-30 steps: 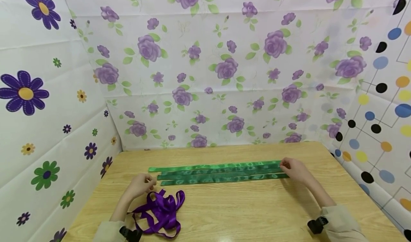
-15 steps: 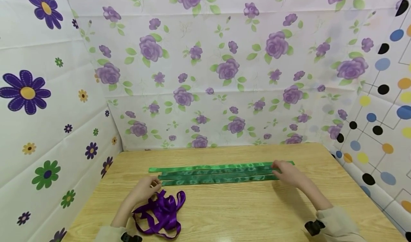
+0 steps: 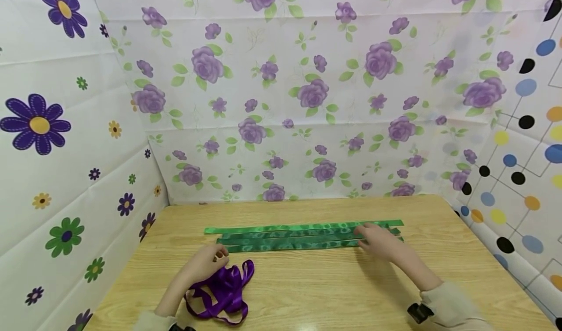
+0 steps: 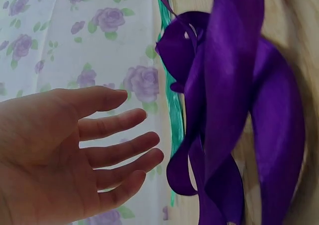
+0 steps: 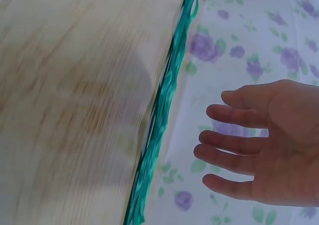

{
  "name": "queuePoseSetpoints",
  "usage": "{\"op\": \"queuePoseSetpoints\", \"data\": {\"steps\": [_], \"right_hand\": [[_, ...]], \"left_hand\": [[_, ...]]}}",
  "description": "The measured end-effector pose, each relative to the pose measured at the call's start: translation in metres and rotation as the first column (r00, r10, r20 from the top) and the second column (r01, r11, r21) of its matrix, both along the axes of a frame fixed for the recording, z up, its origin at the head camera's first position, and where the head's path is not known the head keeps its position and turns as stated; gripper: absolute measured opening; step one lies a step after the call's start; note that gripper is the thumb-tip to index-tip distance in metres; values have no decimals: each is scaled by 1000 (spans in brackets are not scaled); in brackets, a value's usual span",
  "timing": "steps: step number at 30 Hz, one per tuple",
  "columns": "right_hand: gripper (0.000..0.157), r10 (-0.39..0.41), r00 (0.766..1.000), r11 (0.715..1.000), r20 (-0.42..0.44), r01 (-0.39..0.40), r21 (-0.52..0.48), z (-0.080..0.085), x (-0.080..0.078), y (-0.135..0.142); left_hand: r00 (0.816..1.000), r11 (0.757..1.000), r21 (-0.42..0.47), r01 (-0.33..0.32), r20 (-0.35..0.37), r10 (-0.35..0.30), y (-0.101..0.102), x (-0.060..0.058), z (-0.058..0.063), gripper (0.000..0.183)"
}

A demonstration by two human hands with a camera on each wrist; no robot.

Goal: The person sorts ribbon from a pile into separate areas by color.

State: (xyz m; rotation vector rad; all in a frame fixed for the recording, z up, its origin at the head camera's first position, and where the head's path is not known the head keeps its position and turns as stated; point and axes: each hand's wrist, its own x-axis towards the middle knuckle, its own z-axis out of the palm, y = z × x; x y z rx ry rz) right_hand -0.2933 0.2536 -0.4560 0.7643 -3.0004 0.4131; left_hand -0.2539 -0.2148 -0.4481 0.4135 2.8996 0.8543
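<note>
Left hand [image 3: 205, 262] fingers spread, empty, beside purple ribbon [image 3: 221, 289]. Right hand [image 3: 378, 240] spread, empty, over green ribbons [image 3: 290, 237]; wrist views show palms bare.

Wooden table [image 3: 333, 292]; floral sheets [image 3: 307, 92] hung behind, both sides.

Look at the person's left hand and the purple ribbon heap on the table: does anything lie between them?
Nothing visible does. The left hand, fingers relaxed and empty, hangs right beside the purple ribbon, with only bare wooden table around. The green ribbons lie farther back, under the right hand.
</note>
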Motion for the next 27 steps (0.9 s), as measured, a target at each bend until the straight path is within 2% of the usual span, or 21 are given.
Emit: {"op": "queuePoseSetpoints", "data": {"steps": [3, 6, 15, 23, 27], "right_hand": [[17, 26, 999, 999, -46, -24, 33, 0, 3, -8], [14, 63, 997, 997, -54, -61, 46, -1, 5, -15], [12, 187, 982, 982, -3, -187, -19, -1, 9, -33], [16, 253, 966, 967, 62, -251, -36, -4, 10, -50], [15, 267, 958, 963, 105, -263, -49, -8, 9, -59]], "left_hand": [[1000, 1000, 4, 29, 7, -29, 2, 0, 0, 16], [999, 999, -10, 43, -2, -43, 6, 1, 1, 16], [997, 996, -54, 65, -44, -68, 23, 1, -5, 20], [997, 997, -61, -43, -73, 38, 44, 3, -8, 29], [998, 998, -49, -34, -45, 32, 48, 1, -11, 31]]}}
